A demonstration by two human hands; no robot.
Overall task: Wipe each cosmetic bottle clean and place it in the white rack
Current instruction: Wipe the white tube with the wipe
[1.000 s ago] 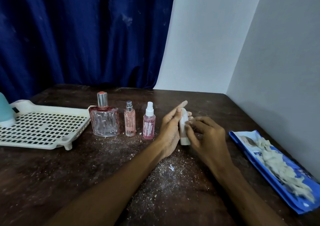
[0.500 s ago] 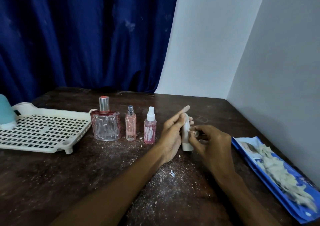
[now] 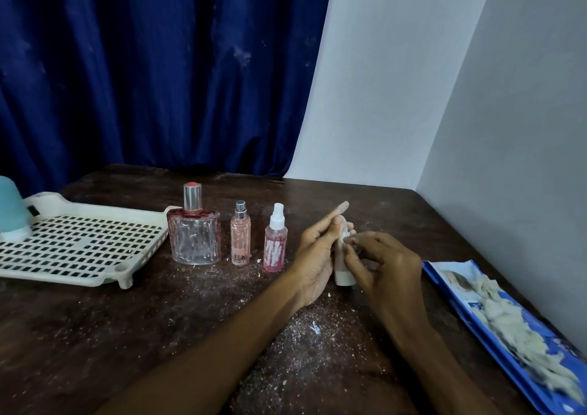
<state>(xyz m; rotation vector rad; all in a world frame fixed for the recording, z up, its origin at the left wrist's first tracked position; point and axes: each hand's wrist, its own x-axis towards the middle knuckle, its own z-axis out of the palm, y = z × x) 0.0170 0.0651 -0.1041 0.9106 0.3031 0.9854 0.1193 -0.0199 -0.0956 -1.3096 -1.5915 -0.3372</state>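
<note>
My left hand (image 3: 319,251) holds a small white tube bottle (image 3: 342,271) upright on the dark table, index finger stretched out. My right hand (image 3: 382,267) pinches at the tube's side with its fingertips; I cannot tell whether it holds a scrap of wipe. To the left stand three bottles in a row: a wide clear glass perfume bottle (image 3: 194,236) with a silver cap, a slim peach spray bottle (image 3: 240,238) and a pink spray bottle (image 3: 275,244) with a white nozzle. The white slatted rack (image 3: 79,246) lies at the far left with a teal bottle (image 3: 11,208) on it.
A blue wipes packet (image 3: 495,322) with crumpled pale wipes on it lies along the right wall. White crumbs and dust (image 3: 305,329) litter the table in front of the bottles. A blue curtain hangs behind; grey walls close the right side.
My right fingertips have shifted slightly up the tube's side while my left hand keeps it upright. The camera has tilted up a little, so everything sits lower in view.
</note>
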